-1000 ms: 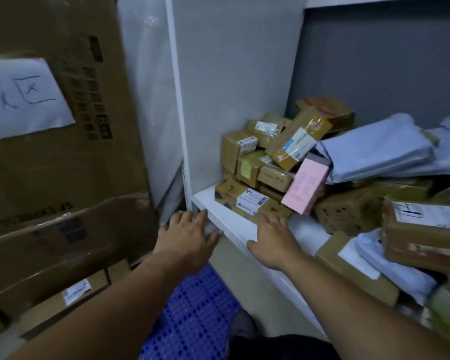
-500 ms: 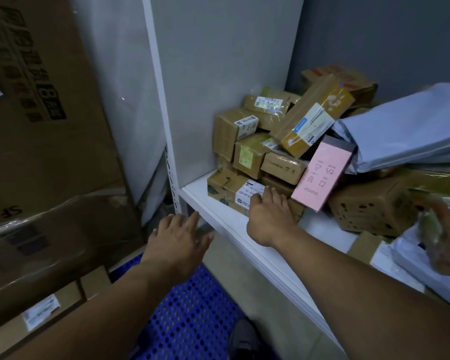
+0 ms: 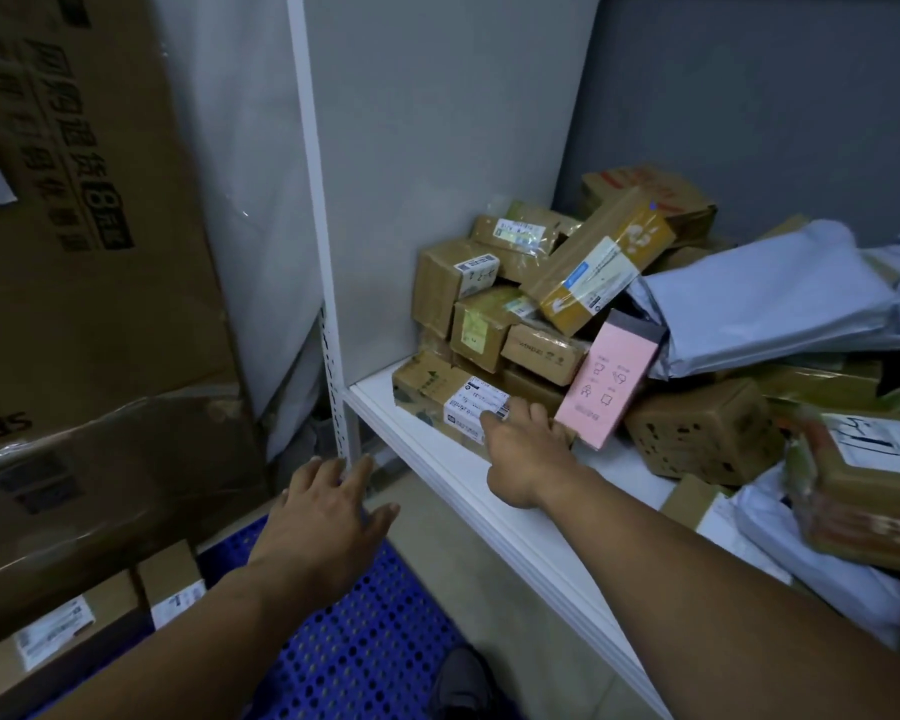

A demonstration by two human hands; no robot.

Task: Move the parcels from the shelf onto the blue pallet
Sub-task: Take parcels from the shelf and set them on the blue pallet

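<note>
The labelled box (image 3: 437, 394) lies flat near the front-left corner of the shelf (image 3: 427, 452), at the bottom of the heap of parcels (image 3: 494, 314). The right hand (image 3: 528, 449) is laid on its top beside the white label, fingers stretched out and not yet curled round anything. The left hand (image 3: 328, 522) is held open and empty below that corner, over the pallet (image 3: 354, 641).

Smaller cartons are stacked on this box, and the pink box (image 3: 611, 381) leans just beside it. If the box is dragged out quickly, the stack is likely to be toppled and parcels spilled over the front edge (perhaps onto the floor, short of the pallet).

The box is brown card, glossy with tape, low and wide, with a green print at its left end. It is judged rigid and easily slid.
</note>
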